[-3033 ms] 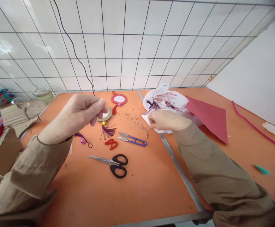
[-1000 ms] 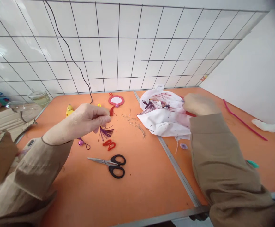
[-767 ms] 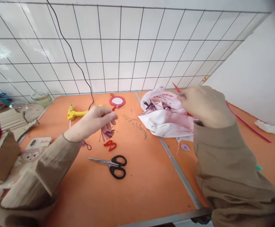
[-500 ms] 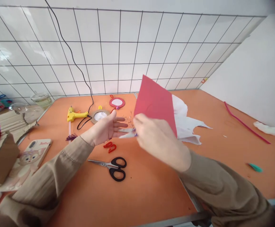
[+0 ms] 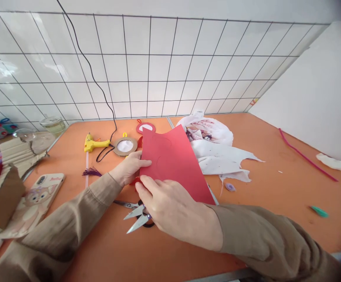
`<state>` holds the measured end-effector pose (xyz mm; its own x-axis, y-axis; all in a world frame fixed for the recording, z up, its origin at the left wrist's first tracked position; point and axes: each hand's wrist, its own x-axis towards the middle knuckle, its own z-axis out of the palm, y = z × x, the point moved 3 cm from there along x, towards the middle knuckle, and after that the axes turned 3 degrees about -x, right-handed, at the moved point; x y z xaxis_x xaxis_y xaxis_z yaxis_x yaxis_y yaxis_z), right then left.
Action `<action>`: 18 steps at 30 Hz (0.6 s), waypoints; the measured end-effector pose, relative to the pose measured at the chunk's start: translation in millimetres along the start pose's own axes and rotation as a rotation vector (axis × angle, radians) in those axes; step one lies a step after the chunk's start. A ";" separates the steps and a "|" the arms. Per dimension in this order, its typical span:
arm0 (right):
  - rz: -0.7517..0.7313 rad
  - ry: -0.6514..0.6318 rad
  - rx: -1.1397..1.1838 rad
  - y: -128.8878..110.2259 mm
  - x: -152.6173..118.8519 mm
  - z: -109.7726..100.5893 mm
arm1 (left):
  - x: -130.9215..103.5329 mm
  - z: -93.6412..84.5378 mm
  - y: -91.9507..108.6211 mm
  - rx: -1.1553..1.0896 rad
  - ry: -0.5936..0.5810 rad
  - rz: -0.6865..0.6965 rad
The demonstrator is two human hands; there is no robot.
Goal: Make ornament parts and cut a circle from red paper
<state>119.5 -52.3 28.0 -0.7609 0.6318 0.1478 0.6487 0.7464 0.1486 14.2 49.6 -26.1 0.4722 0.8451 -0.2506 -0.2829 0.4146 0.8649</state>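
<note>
A red sheet [image 5: 173, 160] with faint curved lines drawn on it is tilted over the middle of the table. My left hand [image 5: 130, 167] pinches its left edge, thumb on top. My right hand [image 5: 177, 209] is closed on the sheet's lower left edge and also carries small snips [image 5: 138, 219], whose blades point left and stand apart. Beneath the snips lie black-handled scissors [image 5: 126, 204], partly covered. Something red shows between my hands, mostly hidden.
Behind lie a yellow glue gun [image 5: 96, 143], a cardboard ring [image 5: 118, 147] and a pink-rimmed disc [image 5: 146, 127]. White cloth [image 5: 226, 156] and a plastic bag [image 5: 221, 131] are right of centre. A phone [image 5: 45, 192] and cardboard box [image 5: 4, 196] sit left.
The red sheet has come down and left, uncovering the plastic bag. My left hand has gone from open to gripping its edge. My right hand has moved lower with the snips.
</note>
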 end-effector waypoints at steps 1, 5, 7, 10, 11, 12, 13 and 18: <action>0.015 0.022 0.043 2.5 -0.8 -2.3 | -0.7 0.0 2.6 0.005 -0.002 0.011; 0.162 0.194 0.302 33.1 -4.8 -17.9 | -6.1 -1.8 22.0 0.036 -0.016 0.053; 0.268 0.326 0.398 60.2 -7.6 -28.3 | -10.1 -4.8 34.8 0.074 -0.019 0.083; 0.548 0.542 0.398 109.5 -14.8 -40.7 | -17.7 -10.1 52.7 0.116 -0.054 0.106; 0.640 0.597 0.390 125.3 -17.7 -42.6 | -20.5 -12.0 58.3 0.130 -0.063 0.124; 0.722 0.638 0.381 139.8 -20.5 -43.1 | -23.4 -13.8 63.5 0.143 -0.073 0.144; 0.798 0.689 0.383 152.9 -23.6 -42.7 | -26.0 -15.2 67.8 0.155 -0.089 0.157; 0.851 0.665 0.836 188.5 -26.5 -23.2 | -33.2 -20.5 81.7 0.196 -0.090 0.266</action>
<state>262.3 66.8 74.9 0.1706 0.9136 0.3690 0.5246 0.2328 -0.8189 -41.8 62.3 44.0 0.4780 0.8779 0.0269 -0.2444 0.1035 0.9641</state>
